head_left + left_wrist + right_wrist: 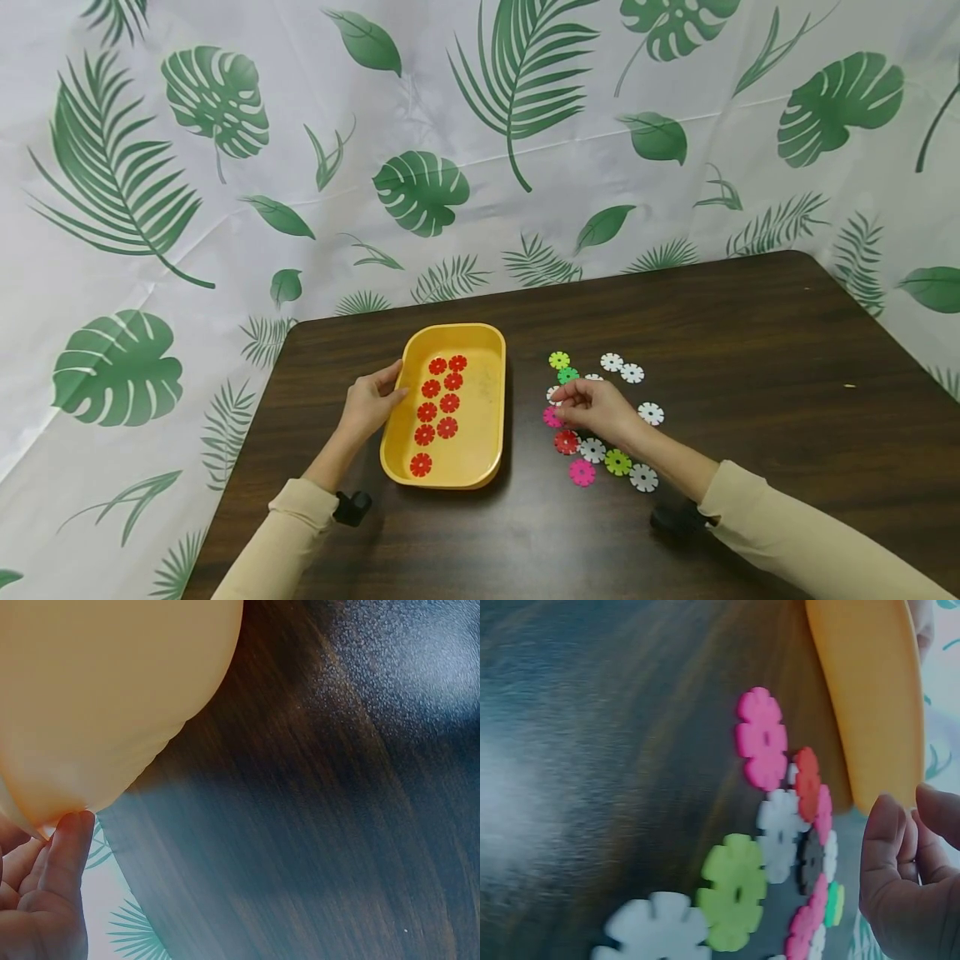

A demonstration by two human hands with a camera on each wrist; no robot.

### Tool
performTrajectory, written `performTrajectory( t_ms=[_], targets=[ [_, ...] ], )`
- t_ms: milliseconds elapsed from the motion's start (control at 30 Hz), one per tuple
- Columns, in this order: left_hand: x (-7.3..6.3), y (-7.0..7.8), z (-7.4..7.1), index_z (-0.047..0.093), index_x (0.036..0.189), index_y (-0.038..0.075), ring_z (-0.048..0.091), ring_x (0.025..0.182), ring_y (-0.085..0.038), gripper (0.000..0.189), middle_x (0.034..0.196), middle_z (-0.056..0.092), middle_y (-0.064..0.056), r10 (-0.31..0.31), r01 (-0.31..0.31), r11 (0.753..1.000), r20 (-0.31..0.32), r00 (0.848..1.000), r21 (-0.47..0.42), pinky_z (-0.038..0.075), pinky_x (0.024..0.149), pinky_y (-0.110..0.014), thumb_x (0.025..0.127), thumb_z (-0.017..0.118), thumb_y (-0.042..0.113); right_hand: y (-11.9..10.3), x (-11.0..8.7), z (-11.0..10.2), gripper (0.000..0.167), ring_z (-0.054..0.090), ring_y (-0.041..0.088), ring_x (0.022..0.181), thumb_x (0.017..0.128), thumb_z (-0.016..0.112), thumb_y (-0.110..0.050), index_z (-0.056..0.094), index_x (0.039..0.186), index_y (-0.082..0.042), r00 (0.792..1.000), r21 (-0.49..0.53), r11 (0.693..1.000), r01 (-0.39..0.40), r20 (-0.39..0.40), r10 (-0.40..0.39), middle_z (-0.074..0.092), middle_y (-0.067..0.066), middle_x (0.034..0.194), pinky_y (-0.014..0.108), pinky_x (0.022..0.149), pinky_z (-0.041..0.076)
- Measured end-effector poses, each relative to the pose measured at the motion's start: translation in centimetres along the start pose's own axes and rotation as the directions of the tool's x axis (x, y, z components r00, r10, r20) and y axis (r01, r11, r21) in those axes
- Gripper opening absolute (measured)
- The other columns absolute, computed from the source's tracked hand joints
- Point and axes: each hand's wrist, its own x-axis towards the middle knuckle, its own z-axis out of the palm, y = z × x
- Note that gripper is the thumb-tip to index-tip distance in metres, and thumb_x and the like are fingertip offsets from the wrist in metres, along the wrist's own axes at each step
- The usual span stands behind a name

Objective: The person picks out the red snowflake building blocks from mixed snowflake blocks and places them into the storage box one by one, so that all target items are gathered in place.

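A yellow tray holds several red flower-shaped discs in two rough columns. My left hand grips the tray's left rim, thumb inside; in the left wrist view its fingers press the outer wall. Over a loose group of discs hovers my right hand, fingers bent, with a gap between thumb and forefinger and nothing visible between them. Nearest it are a pink disc and a partly covered white disc. Below lies a red disc beside a white one.
Around the right hand lie more discs: yellow-green, green, white, lime and pink. All rest on a dark wooden table. Behind it hangs a white cloth with green leaves.
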Motion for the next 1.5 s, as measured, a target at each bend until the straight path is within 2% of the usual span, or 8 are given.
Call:
performTrajectory(
  t_ms=[267,367,633,767,967,1200,1500],
  targets=[
    [0.1,-0.1,0.0,0.047,0.138,0.005,0.06,0.112,-0.032,0.052,0.134,0.053,-0.018,0.005,-0.005,1.0,-0.004,1.0,0.006,0.055,0.084,-0.038,0.089,0.062,0.004,1.3,-0.6,0.1,0.025,0.058,0.013,0.073,0.083,0.067,0.0,0.061,0.105,0.011,0.998,-0.035,0.998,0.06,0.032,-0.059,0.063,0.012,0.087,0.023,0.064,0.057],
    [0.1,-0.1,0.0,0.047,0.138,0.005,0.059,0.113,-0.032,0.052,0.134,0.053,-0.018,0.007,-0.007,1.0,-0.004,1.0,0.011,0.054,0.085,-0.038,0.089,0.063,0.005,1.7,-0.7,0.2,0.025,0.058,0.012,0.073,0.081,0.069,-0.001,0.062,0.103,0.01,0.996,-0.087,0.992,0.088,0.024,-0.087,0.064,0.011,0.085,0.02,0.062,0.055],
    [0.1,-0.2,0.1,0.046,0.139,0.005,0.06,0.113,-0.032,0.052,0.135,0.053,-0.018,0.002,-0.002,1.0,0.001,1.0,0.012,0.054,0.085,-0.038,0.089,0.062,0.005,2.1,-1.2,0.5,0.022,0.056,0.013,0.071,0.078,0.073,-0.003,0.066,0.098,0.003,0.995,-0.208,0.974,0.09,-0.013,-0.094,0.062,0.005,0.081,0.019,0.06,0.051],
    [0.0,-0.1,0.0,0.047,0.138,0.005,0.06,0.112,-0.032,0.052,0.134,0.053,-0.018,0.009,-0.009,1.0,-0.004,1.0,0.019,0.054,0.085,-0.038,0.089,0.063,0.005,2.3,-1.2,0.6,0.02,0.056,0.011,0.069,0.076,0.075,-0.004,0.067,0.095,0.001,0.988,-0.271,0.952,0.144,-0.014,-0.153,0.062,0.003,0.079,0.018,0.059,0.051],
    [-0.1,0.0,0.0,0.047,0.138,0.005,0.059,0.113,-0.032,0.052,0.134,0.053,-0.017,0.012,-0.012,1.0,-0.002,1.0,0.016,0.054,0.085,-0.038,0.089,0.063,0.005,2.9,-1.1,0.8,0.019,0.053,0.003,0.064,0.073,0.076,-0.001,0.068,0.09,0.001,0.965,-0.358,0.902,0.24,-0.012,-0.262,0.062,0.003,0.075,0.018,0.057,0.05],
    [-0.1,0.1,0.0,0.046,0.139,0.006,0.059,0.113,-0.031,0.053,0.135,0.053,-0.017,0.007,-0.007,1.0,0.0,1.0,0.021,0.054,0.086,-0.038,0.089,0.063,0.006,3.2,-1.1,1.1,0.02,0.052,0.005,0.066,0.071,0.077,0.001,0.069,0.089,0.001,0.957,-0.408,0.879,0.249,-0.038,-0.288,0.06,0.003,0.077,0.018,0.059,0.049],
    [-0.1,0.1,-0.1,0.046,0.139,0.005,0.059,0.113,-0.032,0.053,0.134,0.053,-0.018,0.008,-0.008,1.0,0.004,1.0,0.013,0.054,0.086,-0.038,0.089,0.063,0.005,3.0,-1.3,1.4,0.02,0.05,0.01,0.068,0.066,0.08,-0.002,0.068,0.082,-0.003,0.944,-0.496,0.827,0.265,-0.044,-0.328,0.057,0.0,0.071,0.019,0.057,0.043]
  ],
)
